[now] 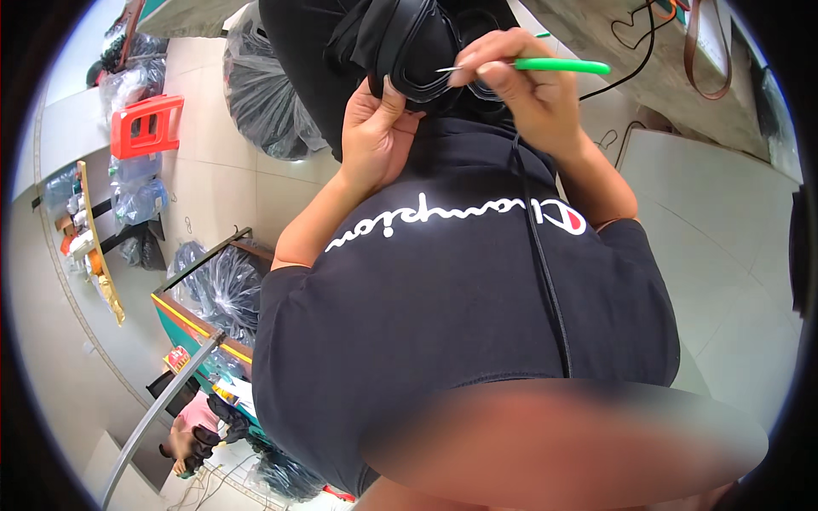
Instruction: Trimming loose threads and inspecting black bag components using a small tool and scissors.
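A black item with curved, glossy, strap-like edges [419, 53] lies over my lap; it looks like a bag, but its exact kind is unclear. My left hand [379, 128] grips its lower left edge, thumb on top and the other fingers partly hidden beneath. Between the thumb and fingers of my right hand [532, 89] is a slim tool with a green handle [562, 65]. Its thin, pointed metal tip [447, 70] reaches left, at or just above the black item's edge. Whether the tip touches cannot be made out.
A large dark plastic bag [277, 98] stands on the tiled floor at the left, with a red stool [146, 126] beyond it. Cables and a brown strap [711, 51] hang at the upper right. Another person [192, 426] is at the lower left near a bench [192, 328].
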The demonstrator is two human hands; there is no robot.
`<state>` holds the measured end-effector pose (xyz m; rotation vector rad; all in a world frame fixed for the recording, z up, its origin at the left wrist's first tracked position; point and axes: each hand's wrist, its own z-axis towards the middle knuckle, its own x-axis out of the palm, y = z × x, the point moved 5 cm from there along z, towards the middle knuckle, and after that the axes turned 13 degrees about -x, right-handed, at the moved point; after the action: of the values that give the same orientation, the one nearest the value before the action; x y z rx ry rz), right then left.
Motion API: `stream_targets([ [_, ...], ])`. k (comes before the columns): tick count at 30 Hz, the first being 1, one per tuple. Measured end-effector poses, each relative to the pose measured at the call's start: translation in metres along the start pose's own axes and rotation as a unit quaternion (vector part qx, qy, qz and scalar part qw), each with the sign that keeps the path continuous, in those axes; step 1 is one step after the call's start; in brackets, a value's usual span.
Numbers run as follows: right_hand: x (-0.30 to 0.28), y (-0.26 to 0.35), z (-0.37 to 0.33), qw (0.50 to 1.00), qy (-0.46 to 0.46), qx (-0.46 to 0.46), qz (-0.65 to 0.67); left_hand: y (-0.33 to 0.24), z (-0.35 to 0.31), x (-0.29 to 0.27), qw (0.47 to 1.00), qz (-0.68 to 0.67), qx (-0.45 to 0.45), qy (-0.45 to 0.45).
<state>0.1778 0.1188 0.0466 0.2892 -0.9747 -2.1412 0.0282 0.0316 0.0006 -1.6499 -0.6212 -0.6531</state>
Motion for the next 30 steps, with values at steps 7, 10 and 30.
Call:
stream_targets([
  [7,0.006,-0.010,-0.004,0.998,0.041,0.043,-0.034,-0.003,0.000,0.005,1.000,0.003,0.008,0.022],
  [10,0.005,-0.011,-0.006,0.997,0.036,0.059,-0.036,-0.003,0.001,0.007,1.000,-0.007,0.009,0.014],
  [30,0.006,0.014,0.002,0.842,0.096,-0.387,-0.364,0.004,-0.003,-0.002,0.998,0.020,-0.062,-0.009],
])
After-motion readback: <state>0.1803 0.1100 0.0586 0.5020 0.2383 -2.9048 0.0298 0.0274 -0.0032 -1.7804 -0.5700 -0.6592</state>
